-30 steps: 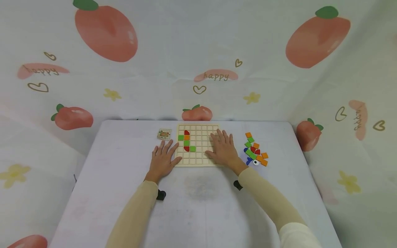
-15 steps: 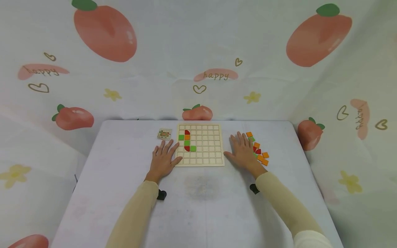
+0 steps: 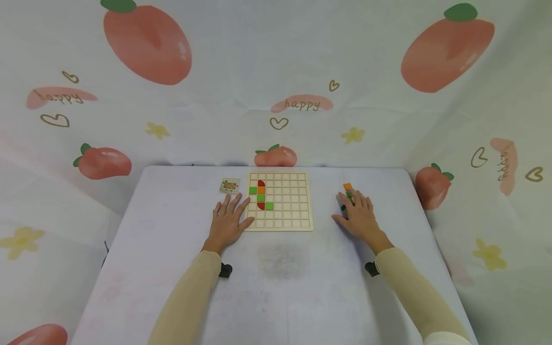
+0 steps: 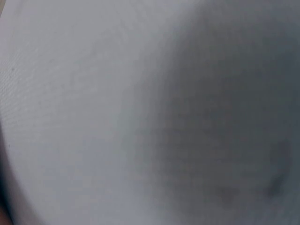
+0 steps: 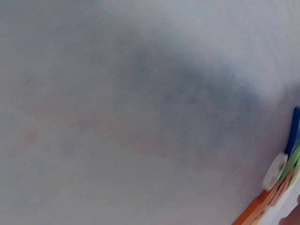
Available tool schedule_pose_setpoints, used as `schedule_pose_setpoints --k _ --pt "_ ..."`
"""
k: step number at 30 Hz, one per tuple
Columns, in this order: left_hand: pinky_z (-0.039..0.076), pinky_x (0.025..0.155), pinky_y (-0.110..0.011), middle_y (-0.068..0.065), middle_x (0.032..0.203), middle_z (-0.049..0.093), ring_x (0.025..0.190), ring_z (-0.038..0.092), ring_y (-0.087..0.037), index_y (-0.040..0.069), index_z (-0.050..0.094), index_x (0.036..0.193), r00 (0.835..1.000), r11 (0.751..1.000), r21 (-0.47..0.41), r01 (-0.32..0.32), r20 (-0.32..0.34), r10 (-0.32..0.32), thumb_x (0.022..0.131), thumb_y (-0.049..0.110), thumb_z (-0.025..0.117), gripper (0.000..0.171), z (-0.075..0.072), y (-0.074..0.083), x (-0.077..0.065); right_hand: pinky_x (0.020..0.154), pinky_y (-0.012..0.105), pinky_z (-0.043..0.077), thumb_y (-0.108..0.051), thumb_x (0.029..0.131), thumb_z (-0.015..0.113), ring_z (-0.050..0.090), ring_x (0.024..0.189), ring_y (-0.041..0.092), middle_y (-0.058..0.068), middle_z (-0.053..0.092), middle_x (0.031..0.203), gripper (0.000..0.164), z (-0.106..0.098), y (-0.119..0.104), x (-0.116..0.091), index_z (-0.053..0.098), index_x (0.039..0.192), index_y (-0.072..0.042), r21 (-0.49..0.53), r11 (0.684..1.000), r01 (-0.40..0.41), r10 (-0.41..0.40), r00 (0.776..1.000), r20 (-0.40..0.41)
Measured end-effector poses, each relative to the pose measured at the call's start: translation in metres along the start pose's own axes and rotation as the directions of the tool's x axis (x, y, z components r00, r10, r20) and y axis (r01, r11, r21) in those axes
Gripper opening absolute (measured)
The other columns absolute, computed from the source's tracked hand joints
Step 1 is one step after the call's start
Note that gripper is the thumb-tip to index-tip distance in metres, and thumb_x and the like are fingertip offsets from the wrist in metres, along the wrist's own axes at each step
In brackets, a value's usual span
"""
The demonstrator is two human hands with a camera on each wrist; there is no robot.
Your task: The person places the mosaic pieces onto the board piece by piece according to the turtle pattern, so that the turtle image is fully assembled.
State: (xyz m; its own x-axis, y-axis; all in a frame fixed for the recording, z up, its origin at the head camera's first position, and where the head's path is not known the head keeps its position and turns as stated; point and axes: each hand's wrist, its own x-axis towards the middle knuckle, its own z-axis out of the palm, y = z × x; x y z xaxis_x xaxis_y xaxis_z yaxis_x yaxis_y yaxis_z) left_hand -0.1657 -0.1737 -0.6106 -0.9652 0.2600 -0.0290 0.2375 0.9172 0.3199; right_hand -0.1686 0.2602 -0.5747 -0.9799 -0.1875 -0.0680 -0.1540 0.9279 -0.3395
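My left hand (image 3: 227,224) lies with spread fingers at the left edge of a wooden grid board (image 3: 286,215), thumb and fingertips overlapping its rim. On the board's left side sit green squares (image 3: 261,198), an orange square (image 3: 261,190) and two red rounded pieces (image 3: 261,206). My right hand (image 3: 359,215) is over the pile of loose pieces to the right of the board, fingers extended and hiding most of them. An orange tile (image 3: 347,186) shows past its fingertips. In the right wrist view, a white round piece (image 5: 275,171) and a blue piece (image 5: 293,131) appear at the edge.
A small picture card (image 3: 230,185) lies beyond my left fingertips, beside the board. The white table (image 3: 276,297) extends toward me and to both sides. A fruit-patterned cloth (image 3: 215,105) hangs behind its far edge. The left wrist view shows only shadowed white surface.
My right hand has moved right, off the board's right side and onto the loose pieces, which it now covers. The left hand and the pieces on the board stay where they were.
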Motion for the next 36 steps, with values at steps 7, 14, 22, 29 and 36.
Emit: schedule_pose_setpoints --k 7,14,22,29,36 --pt "0.010 0.124 -0.066 -0.004 0.173 0.019 0.161 0.007 -0.038 0.031 0.026 0.162 0.999 1.000 0.013 0.021 0.025 -0.021 0.100 0.065 0.045 0.074 -0.003 0.005 0.000 0.110 0.067 0.028 -0.030 0.097 0.068 0.032 0.138 0.050 0.027 0.036 0.154 0.047 0.000 0.010 -0.003 0.059 0.136 -0.005 0.039 0.999 0.016 -0.012 0.996 -0.089" --pt "0.009 0.125 -0.065 -0.003 0.173 0.016 0.161 0.005 -0.036 0.031 0.025 0.163 0.998 0.999 0.014 0.036 0.044 -0.037 0.101 0.064 0.045 0.073 -0.004 0.006 -0.001 0.106 0.064 0.032 -0.023 0.094 0.072 0.037 0.132 0.049 0.025 0.045 0.146 0.028 0.007 0.015 -0.001 0.070 0.115 -0.004 0.079 0.996 0.038 -0.026 0.988 -0.151" --pt "0.011 0.124 -0.065 -0.003 0.173 0.018 0.160 0.008 -0.038 0.032 0.026 0.162 0.999 0.999 0.024 0.025 0.019 -0.025 0.101 0.063 0.046 0.072 -0.002 0.001 -0.001 0.106 0.062 0.034 -0.023 0.094 0.074 0.039 0.128 0.047 0.023 0.050 0.138 0.028 0.008 0.010 0.003 0.070 0.113 -0.003 0.099 0.994 0.050 -0.034 0.986 -0.165" --pt "0.010 0.125 -0.064 -0.003 0.173 0.017 0.161 0.006 -0.037 0.032 0.026 0.162 0.999 0.999 0.025 0.037 0.030 -0.038 0.100 0.064 0.045 0.073 -0.001 0.001 0.000 0.104 0.060 0.031 -0.024 0.092 0.076 0.036 0.131 0.045 0.022 0.049 0.144 0.035 -0.002 0.008 0.009 0.073 0.121 -0.006 0.123 0.991 0.041 -0.028 0.993 -0.111" --pt "0.010 0.126 -0.063 -0.001 0.174 0.015 0.162 0.004 -0.035 0.033 0.024 0.163 0.998 0.998 0.047 0.040 0.044 -0.042 0.101 0.065 0.044 0.073 -0.003 0.004 0.001 0.103 0.060 0.031 -0.025 0.090 0.076 0.036 0.129 0.045 0.022 0.049 0.145 0.036 -0.008 0.011 0.009 0.073 0.121 -0.005 0.142 0.990 0.017 -0.008 0.998 -0.064"
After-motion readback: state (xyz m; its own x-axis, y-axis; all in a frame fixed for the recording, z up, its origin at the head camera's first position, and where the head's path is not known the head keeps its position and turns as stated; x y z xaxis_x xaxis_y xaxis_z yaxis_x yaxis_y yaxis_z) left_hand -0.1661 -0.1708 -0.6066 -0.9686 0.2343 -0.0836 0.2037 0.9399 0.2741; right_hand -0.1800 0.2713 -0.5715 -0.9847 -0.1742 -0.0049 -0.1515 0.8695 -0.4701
